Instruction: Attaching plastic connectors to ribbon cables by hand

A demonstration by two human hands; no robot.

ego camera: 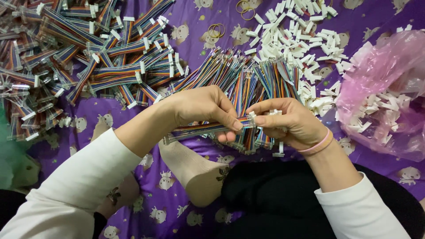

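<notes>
Many white connectors (376,110) inside pink bag (389,57)

Rainbow stripes everywhere: the ribbon cable (201,129) runs red, yellow, green, blue and purple, strand beside strand. Same striping on the loose cables (248,75) fanned out behind it, and on the finished pile (88,48), where white plugs cap each end. The cloth (195,26) underneath is deep purple, dotted with small pale cartoon figures. A heap of connectors (301,40), plain white. The bag (389,75) is translucent pink, more white pieces showing through. Rubber bands (217,30), dull yellow-tan. Sleeves (88,177) off-white, a pink wristband (319,145), black trousers (274,194), and a beige sock (195,172) with a dark flower motif.
</notes>
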